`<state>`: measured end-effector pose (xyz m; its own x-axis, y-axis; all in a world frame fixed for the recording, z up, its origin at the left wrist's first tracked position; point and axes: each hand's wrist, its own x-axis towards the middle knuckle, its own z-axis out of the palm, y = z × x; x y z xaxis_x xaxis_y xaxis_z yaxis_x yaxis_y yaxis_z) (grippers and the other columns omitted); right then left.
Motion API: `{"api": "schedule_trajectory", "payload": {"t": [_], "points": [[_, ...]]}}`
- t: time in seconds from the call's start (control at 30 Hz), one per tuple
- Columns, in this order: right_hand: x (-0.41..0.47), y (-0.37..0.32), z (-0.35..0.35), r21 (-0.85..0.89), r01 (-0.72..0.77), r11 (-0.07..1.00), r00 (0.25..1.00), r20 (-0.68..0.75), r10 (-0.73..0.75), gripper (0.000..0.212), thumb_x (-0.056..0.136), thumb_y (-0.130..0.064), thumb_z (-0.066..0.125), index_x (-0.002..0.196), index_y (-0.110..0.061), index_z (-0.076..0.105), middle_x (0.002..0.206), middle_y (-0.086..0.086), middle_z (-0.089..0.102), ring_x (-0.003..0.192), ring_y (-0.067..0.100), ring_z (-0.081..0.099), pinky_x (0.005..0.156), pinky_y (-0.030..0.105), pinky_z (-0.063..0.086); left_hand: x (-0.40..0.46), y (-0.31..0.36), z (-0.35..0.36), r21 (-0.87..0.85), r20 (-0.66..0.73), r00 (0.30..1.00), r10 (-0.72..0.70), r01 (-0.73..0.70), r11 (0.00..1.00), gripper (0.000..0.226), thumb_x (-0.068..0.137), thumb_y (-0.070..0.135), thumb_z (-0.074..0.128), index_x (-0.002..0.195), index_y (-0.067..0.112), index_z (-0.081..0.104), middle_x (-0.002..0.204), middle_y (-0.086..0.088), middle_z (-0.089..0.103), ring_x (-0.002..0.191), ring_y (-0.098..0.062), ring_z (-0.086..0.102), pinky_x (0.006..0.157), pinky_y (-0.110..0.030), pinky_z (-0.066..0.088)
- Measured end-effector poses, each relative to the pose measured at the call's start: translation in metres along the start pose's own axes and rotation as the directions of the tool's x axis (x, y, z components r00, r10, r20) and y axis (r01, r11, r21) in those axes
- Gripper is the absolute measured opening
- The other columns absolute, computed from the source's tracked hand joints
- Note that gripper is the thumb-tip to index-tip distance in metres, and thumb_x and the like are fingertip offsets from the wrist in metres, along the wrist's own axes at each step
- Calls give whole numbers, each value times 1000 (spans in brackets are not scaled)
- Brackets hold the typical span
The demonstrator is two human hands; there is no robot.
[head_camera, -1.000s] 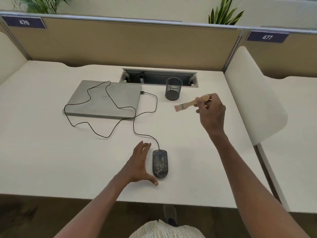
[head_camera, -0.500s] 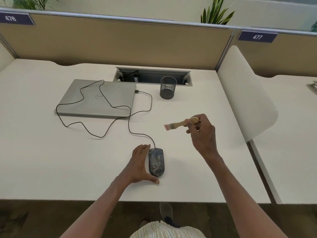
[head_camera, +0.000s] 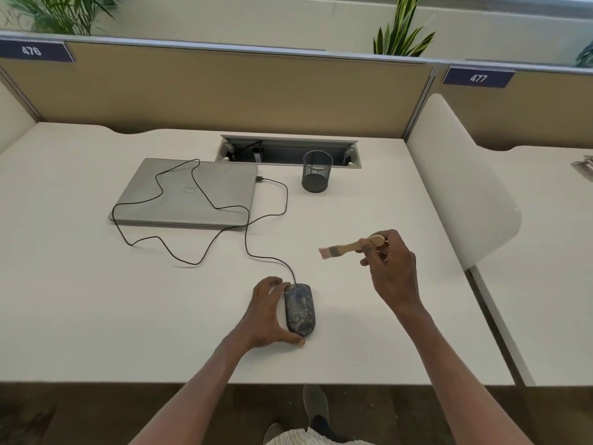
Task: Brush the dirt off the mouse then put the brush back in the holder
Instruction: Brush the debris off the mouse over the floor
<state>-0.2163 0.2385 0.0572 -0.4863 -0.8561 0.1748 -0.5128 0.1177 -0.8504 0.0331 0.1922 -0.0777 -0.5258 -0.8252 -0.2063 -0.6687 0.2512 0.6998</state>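
A dark, dirt-speckled wired mouse [head_camera: 300,309] lies on the white desk near its front edge. My left hand [head_camera: 267,313] wraps its left side, fingers along the top left and thumb at the rear. My right hand [head_camera: 390,268] hovers up and to the right of the mouse, gripping the wooden handle of a small brush [head_camera: 349,246]. The pinkish bristles point left, well clear of the mouse. A black mesh holder [head_camera: 316,171] stands farther back, with nothing inside.
A closed silver laptop [head_camera: 189,192] lies at the back left with the mouse cable [head_camera: 247,232] looping over it. A cable tray opening [head_camera: 288,151] sits behind the holder. A white divider [head_camera: 459,187] bounds the desk on the right.
My right hand brought the brush down from beside the holder toward the mouse. My left hand closed in against the mouse's left side.
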Motion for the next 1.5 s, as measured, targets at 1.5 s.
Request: {"api": "schedule_trajectory", "payload": {"t": [1.5], "points": [[-229, -39, -95, 182, 134, 974, 991, -9, -134, 29, 97, -10, 62, 124, -12, 52, 100, 3, 73, 82, 11, 75, 75, 28, 64, -263, 98, 28, -192, -141, 990, 17, -44, 980, 124, 56, 39, 95, 154, 34, 19, 109, 14, 71, 95, 5, 69, 81, 2, 44]]}}
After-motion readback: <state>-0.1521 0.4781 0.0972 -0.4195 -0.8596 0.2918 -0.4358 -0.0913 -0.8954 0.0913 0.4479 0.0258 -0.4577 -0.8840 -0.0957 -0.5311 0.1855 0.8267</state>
